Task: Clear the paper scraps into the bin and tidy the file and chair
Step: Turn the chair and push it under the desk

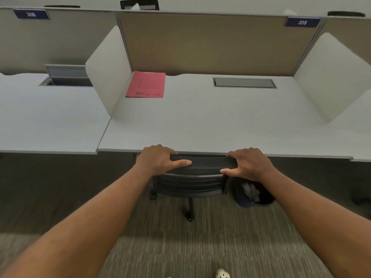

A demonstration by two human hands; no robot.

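A black office chair (pixel 192 177) stands under the front edge of the white desk (pixel 200 121), only its mesh backrest top and base showing. My left hand (pixel 158 159) grips the left end of the backrest top and my right hand (pixel 249 163) grips the right end. A pink file (pixel 146 84) lies flat at the desk's back left corner, against the divider. On the carpet to the right of the chair sits a dark bin (pixel 254 194) with crumpled paper scraps (pixel 251 191) inside, partly hidden by my right forearm.
White side dividers (pixel 108 71) wall the desk on both sides, with a tan back panel (pixel 216 43) labelled 305. A closed grey cable hatch (pixel 245 83) is set in the desk. The neighbouring desk (pixel 40 117) lies to the left. My shoe (pixel 222 274) shows at the bottom.
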